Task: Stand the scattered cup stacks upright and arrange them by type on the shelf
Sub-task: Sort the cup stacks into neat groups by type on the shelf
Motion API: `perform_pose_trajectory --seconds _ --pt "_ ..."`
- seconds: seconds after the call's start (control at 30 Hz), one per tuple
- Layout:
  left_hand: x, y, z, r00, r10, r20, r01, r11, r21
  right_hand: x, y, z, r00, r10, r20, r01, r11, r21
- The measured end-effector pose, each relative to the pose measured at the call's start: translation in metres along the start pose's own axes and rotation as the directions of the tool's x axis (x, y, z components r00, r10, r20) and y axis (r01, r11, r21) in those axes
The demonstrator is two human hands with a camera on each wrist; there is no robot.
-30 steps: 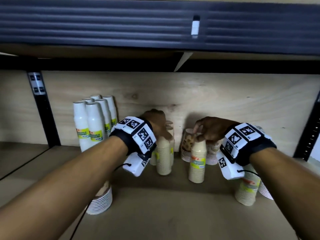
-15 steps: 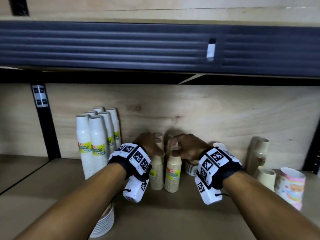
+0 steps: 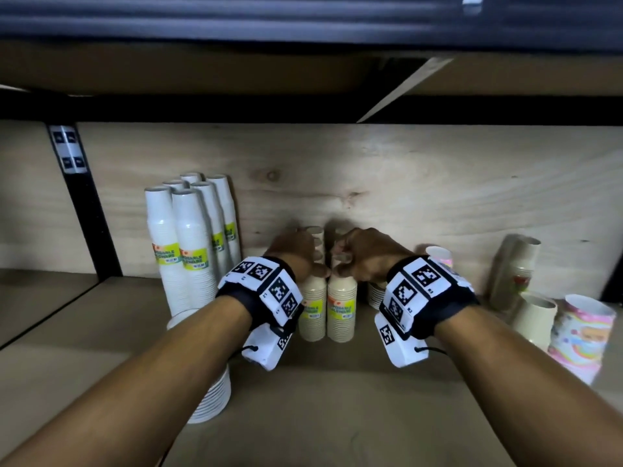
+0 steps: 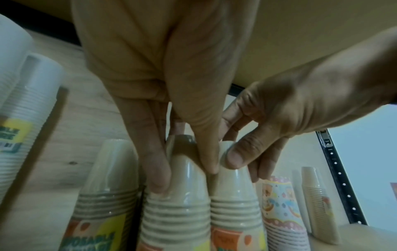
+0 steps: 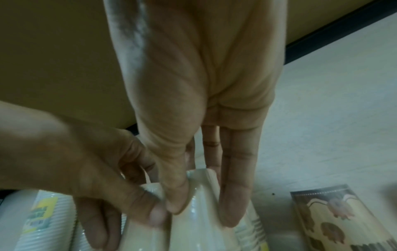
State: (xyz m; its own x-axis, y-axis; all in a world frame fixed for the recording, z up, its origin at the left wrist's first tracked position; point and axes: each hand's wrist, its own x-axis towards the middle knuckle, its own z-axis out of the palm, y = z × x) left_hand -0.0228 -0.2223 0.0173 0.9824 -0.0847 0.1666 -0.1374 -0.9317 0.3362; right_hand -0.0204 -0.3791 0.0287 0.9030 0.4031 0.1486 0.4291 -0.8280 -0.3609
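Left hand: my left hand [image 3: 300,254] grips the top of the left beige cup stack [image 3: 312,308], thumb on one side and fingers [image 4: 154,169] on the other, so I can steer it without tipping it.
Right hand: my right hand [image 3: 365,257] pinches the top of the right beige cup stack [image 3: 341,311] the same way; my thumb tips meet in the gap between the two tops.
Why at the top: held by the narrow upper end, each stack answers to a small nudge while its wide base stays flat on the shelf [image 3: 337,416].
Where the two stacks are: upright, side by side and touching, mid-shelf in front of more beige stacks by the back wall [image 3: 371,183], so the beige ones form one group.
White cup stacks [image 3: 188,244]: upright in a tight cluster to the left, kept apart as their own kind.
Low white stack [image 3: 212,396]: near the front edge under my left forearm, not yet with its group.
Patterned cup stack [image 3: 580,335]: far right with other beige stacks [image 3: 515,267]; some there lean or seem to lie on their sides, so I judge that end unsorted.
Risk: the slick wrap on the stacks could let my pinch slide.
Next, as I judge it: square the pair up, then let go.
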Motion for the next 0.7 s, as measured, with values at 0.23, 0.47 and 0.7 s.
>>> perform_pose_trajectory --seconds 0.23,0.47,0.7 --pt "-0.004 -0.002 -0.011 0.996 -0.023 0.088 0.023 1.000 0.005 -0.006 0.000 -0.006 0.999 0.030 -0.030 -0.027 0.996 0.085" --pt "-0.004 -0.001 -0.006 1.000 -0.027 0.004 0.027 0.997 0.070 -0.011 -0.002 -0.003 0.996 0.043 -0.082 -0.047 0.998 -0.052" --pt "-0.008 -0.004 -0.017 0.999 0.030 0.013 -0.030 0.999 -0.041 -0.006 -0.004 -0.009 0.997 0.048 -0.068 -0.052 0.997 -0.051"
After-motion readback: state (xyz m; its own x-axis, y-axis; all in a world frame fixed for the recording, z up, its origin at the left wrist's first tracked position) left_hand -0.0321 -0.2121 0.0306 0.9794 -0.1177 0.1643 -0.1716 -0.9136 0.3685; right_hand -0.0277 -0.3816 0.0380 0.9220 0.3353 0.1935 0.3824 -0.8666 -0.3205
